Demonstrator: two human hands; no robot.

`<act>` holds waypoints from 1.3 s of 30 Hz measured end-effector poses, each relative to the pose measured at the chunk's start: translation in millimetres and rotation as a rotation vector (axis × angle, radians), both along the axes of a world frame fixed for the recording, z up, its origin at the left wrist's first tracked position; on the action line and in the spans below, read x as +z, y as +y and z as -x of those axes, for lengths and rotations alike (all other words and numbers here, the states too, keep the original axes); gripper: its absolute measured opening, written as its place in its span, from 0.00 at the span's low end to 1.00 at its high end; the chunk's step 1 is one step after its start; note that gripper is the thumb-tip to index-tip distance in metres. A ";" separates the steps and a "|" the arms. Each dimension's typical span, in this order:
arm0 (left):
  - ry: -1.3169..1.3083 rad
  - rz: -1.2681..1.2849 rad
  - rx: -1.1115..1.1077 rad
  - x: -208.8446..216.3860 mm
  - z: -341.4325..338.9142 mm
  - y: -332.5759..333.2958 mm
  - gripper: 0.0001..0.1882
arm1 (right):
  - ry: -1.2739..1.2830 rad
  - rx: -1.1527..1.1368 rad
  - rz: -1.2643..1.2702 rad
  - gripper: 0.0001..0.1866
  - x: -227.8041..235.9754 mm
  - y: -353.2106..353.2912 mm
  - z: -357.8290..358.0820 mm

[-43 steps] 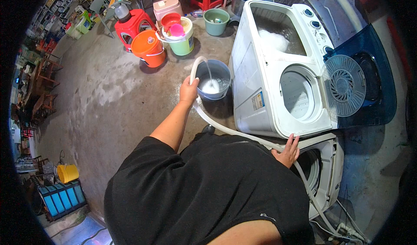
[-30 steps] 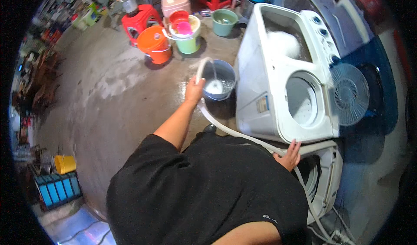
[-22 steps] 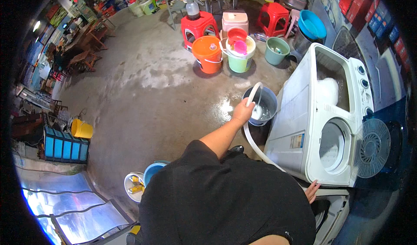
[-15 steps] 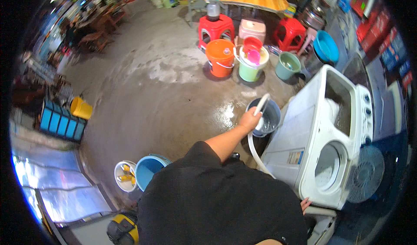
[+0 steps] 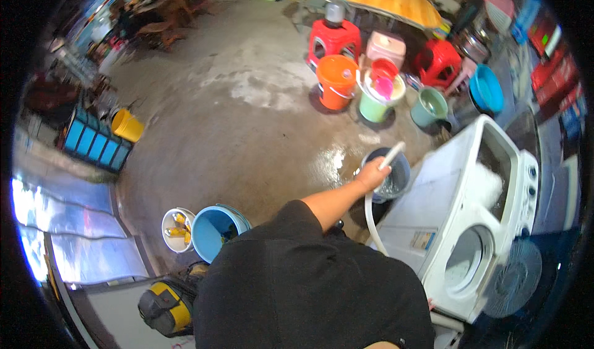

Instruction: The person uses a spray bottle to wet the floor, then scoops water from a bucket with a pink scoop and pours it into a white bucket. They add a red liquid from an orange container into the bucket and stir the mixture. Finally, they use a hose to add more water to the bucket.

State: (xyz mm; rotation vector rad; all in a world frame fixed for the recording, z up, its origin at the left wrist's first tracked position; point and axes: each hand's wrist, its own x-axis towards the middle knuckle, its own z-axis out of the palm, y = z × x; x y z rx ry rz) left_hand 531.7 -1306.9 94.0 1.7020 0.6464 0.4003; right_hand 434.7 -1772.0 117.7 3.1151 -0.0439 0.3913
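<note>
White plastic hose (image 5: 369, 216) in my left hand (image 5: 374, 174): my fingers wrap around it, pressed together, its end above the grey bucket (image 5: 402, 166), which stands on the shiny floor (image 5: 235, 157) close to the washer (image 5: 402, 210) and holds water. Below my fist the hose curves down along the washer's side toward my black shirt (image 5: 309, 275). Only a sliver of my right hand (image 5: 430, 304) shows, by the washer's near corner; how those fingers stand I cannot tell. A white heap (image 5: 487, 187) sits in the washer's tub (image 5: 498, 142); the round drum (image 5: 467, 259) beside it is uncovered. Farther off, an orange pail (image 5: 334, 92) wears its lid, while a pale green pail (image 5: 373, 109) next to it carries a red bowl (image 5: 385, 69) and a pink scoop (image 5: 384, 89). To my left, a white pail (image 5: 168, 233) holds yellow objects (image 5: 178, 231), just beside a blue tub (image 5: 207, 233) with something dark inside, too unclear to name.
</note>
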 end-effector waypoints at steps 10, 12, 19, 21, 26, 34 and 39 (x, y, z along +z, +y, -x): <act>0.015 0.022 -0.015 -30.7 -8.5 2.1 0.24 | -0.006 0.085 -0.095 0.54 13.1 8.3 30.4; 0.053 0.118 -0.029 -22.5 -6.7 1.6 0.17 | -0.002 0.055 -0.162 0.52 21.4 17.8 31.8; 0.039 0.217 -0.057 1.9 -4.3 -3.1 0.16 | -0.049 0.061 -0.098 0.49 32.6 27.7 30.2; 0.064 0.176 -0.047 4.9 -4.7 -2.8 0.16 | -0.034 0.049 -0.096 0.49 32.1 27.8 30.5; 0.037 0.159 -0.037 7.0 -1.6 -1.4 0.17 | -0.025 0.047 -0.098 0.49 35.1 28.7 30.5; 0.095 0.169 -0.050 16.5 2.7 -1.2 0.18 | -0.010 0.049 -0.116 0.49 36.9 28.7 31.0; 0.070 0.155 -0.038 16.0 0.9 -3.7 0.19 | -0.008 0.056 -0.135 0.48 37.4 28.5 31.3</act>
